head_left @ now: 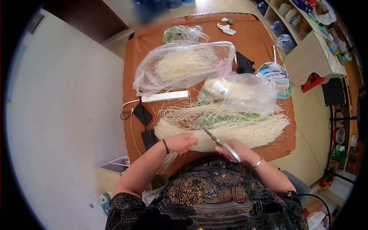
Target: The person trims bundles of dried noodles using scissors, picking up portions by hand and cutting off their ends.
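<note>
Dried rice noodles (251,132) lie in a long, loose heap across the near side of the brown table. At the left part of the heap, my left hand (182,143) is closed in a pinch on a few strands of noodle. My right hand (234,150) grips a pair of scissors (211,135) by its pale handle. The blades point up and left over the heap, a short way right of my left fingers. How far apart the blades are is hard to see. Green packaging (230,118) shows partly beneath the strands.
Beyond the heap are an open plastic bag of noodles (184,65), another clear bag (249,90) with a label, a white power strip (165,96) and a round fan (275,78). Shelves (306,42) stand at the right; a white wall (61,107) at the left.
</note>
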{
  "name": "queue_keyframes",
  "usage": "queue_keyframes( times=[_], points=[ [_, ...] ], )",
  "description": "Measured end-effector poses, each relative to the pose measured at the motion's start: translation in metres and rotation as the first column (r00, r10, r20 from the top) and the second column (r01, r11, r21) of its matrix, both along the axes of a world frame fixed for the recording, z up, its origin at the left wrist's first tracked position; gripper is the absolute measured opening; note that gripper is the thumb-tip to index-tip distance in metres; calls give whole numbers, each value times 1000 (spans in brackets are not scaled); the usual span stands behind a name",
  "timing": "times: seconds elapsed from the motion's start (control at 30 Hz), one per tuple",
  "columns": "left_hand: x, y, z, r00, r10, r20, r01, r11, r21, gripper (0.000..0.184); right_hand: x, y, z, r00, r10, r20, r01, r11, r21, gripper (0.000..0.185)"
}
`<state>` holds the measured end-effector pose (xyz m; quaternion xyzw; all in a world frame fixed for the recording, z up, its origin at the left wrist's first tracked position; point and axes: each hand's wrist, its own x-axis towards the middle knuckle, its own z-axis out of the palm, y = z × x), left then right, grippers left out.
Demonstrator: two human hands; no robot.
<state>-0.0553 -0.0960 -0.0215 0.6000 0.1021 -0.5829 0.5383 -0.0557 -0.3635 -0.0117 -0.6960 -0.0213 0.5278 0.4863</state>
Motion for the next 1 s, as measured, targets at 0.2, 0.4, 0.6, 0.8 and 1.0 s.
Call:
queue_keyframes(
  times=[0.2, 0.4, 0.6, 0.8, 1.0],
  points=[
    [33, 16, 36, 867, -154, 474, 120, 988, 102, 26, -5, -6, 2, 990, -130, -48, 133, 990, 50, 46],
    [127, -29, 112, 125, -447, 886, -160, 872, 463, 20, -13, -9, -9, 961, -264, -87, 265, 964, -1, 45],
    [226, -35, 39, -126, -770, 625, -83, 636, 767, 30, -11, -15, -10, 954, -295, -44, 295, 955, -15, 45],
    [236, 16, -65, -115, -735, 668, -389, 652, 651, 54, -15, -20, -9, 955, -297, 4, 297, 954, -31, 43],
    [182, 38, -21, -157, -538, 828, -373, 809, 455, 40, -19, -26, -2, 943, -331, 45, 333, 940, -70, 41]
  ],
)
